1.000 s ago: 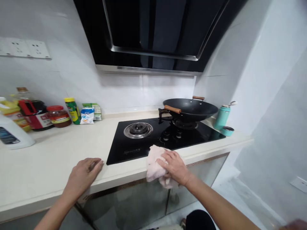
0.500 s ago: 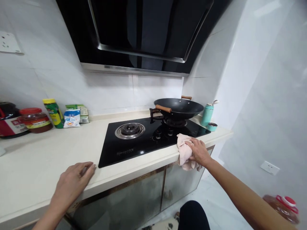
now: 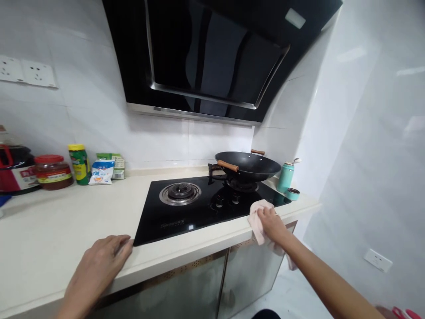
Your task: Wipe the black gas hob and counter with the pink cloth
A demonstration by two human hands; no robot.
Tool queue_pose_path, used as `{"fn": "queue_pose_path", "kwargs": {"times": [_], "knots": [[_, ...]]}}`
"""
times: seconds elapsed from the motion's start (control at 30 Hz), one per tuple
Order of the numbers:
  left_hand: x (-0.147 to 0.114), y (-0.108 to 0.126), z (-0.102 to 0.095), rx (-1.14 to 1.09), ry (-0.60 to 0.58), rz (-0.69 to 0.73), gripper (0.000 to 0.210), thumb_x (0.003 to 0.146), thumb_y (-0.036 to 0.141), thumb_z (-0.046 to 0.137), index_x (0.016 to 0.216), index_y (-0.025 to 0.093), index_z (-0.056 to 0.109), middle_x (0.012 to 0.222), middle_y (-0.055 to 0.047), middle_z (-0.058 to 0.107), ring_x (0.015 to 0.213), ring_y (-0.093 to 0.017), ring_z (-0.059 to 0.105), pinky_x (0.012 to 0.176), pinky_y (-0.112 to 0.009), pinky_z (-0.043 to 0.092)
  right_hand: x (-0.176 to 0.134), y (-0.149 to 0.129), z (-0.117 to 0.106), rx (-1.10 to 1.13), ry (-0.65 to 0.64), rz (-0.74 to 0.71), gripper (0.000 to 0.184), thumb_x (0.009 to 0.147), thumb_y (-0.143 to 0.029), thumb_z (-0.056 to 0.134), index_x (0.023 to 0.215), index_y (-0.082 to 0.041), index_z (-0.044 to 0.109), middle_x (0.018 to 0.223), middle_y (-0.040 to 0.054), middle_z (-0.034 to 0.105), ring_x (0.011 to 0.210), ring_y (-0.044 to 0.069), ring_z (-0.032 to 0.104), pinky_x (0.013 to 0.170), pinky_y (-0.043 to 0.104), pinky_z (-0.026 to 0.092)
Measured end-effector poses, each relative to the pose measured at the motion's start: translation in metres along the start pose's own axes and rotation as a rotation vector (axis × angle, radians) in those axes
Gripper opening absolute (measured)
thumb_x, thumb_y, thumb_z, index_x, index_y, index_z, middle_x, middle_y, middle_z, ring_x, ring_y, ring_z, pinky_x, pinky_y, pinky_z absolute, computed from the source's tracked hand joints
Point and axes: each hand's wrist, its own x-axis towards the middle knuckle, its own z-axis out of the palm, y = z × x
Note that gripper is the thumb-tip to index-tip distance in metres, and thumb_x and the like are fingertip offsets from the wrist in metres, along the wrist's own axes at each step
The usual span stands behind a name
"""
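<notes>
My right hand [image 3: 272, 223] grips a pale pink cloth [image 3: 256, 223] at the front right edge of the black gas cooktop [image 3: 199, 218]. Part of the cloth lies over the counter edge and hangs down in front of it. My left hand [image 3: 105, 257] rests on the cream counter [image 3: 76, 217] beside the cooktop's front left corner, its fingers loosely bent, thumb apart, holding nothing. A black wok [image 3: 252, 168] with wooden handles sits on the right burner. The left burner [image 3: 180, 193] is bare.
A turquoise bottle [image 3: 285, 177] and its cup lid [image 3: 292, 193] stand right of the cooktop. At the left are a red-lidded jar [image 3: 53, 173], a green shaker [image 3: 79, 164], seasoning packets [image 3: 102, 172] and a large dark jug [image 3: 16, 168]. A range hood [image 3: 215, 57] slants overhead.
The view has tilted up, so the counter sits lower in the picture. My right hand, still on the cloth, has shifted slightly along the front edge. My left hand stays by the cooktop corner.
</notes>
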Motion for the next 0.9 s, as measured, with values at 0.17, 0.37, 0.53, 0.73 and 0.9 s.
{"fn": "queue_pose_path", "kwargs": {"times": [0.17,0.37,0.53,0.73,0.9], "knots": [[-0.002,0.008,-0.004,0.003,0.018,-0.013,0.044,0.088,0.051,0.045,0.098,0.020,0.074,0.102,-0.009,0.078,0.099,-0.031,0.069,0.087,-0.040,0.050,-0.009,-0.080,-0.030,0.033,0.005,-0.201,0.051,0.087,-0.007,0.047,0.137,-0.014,0.054,0.128,0.0244,0.057,0.113,0.035,0.055,0.084,0.045,0.052],[-0.005,0.009,-0.006,-0.017,0.056,-0.006,0.041,0.089,0.050,0.046,0.094,0.021,0.075,0.100,-0.008,0.078,0.097,-0.030,0.069,0.086,-0.039,0.050,-0.023,-0.144,-0.075,0.175,-0.011,-0.489,0.065,0.073,-0.004,0.059,0.136,-0.016,0.054,0.125,0.0169,0.059,0.110,0.030,0.055,0.092,0.040,0.048],[-0.010,0.004,-0.002,-0.064,0.088,-0.028,0.038,0.090,0.050,0.048,0.095,0.022,0.074,0.099,-0.006,0.077,0.098,-0.027,0.070,0.087,-0.037,0.050,-0.021,-0.177,-0.094,0.560,-0.056,-0.753,0.062,0.067,-0.006,0.058,0.126,-0.027,0.060,0.118,0.0081,0.060,0.109,0.026,0.054,0.092,0.036,0.045],[-0.015,0.004,0.000,-0.136,0.148,-0.052,0.033,0.091,0.047,0.048,0.089,0.024,0.072,0.097,-0.006,0.077,0.095,-0.025,0.069,0.088,-0.037,0.050,0.044,-0.186,-0.104,0.981,-0.088,-0.715,0.039,0.071,-0.011,0.050,0.106,-0.021,0.067,0.105,0.0010,0.072,0.096,0.019,0.066,0.083,0.026,0.048],[-0.018,0.010,-0.003,-0.166,0.141,-0.104,0.032,0.093,0.043,0.046,0.090,0.023,0.071,0.095,-0.007,0.075,0.094,-0.025,0.068,0.089,-0.039,0.050,0.128,-0.177,-0.120,0.686,0.241,-0.355,0.053,0.076,-0.007,0.041,0.122,-0.021,0.062,0.120,0.0081,0.067,0.112,0.023,0.061,0.097,0.034,0.045]]}}
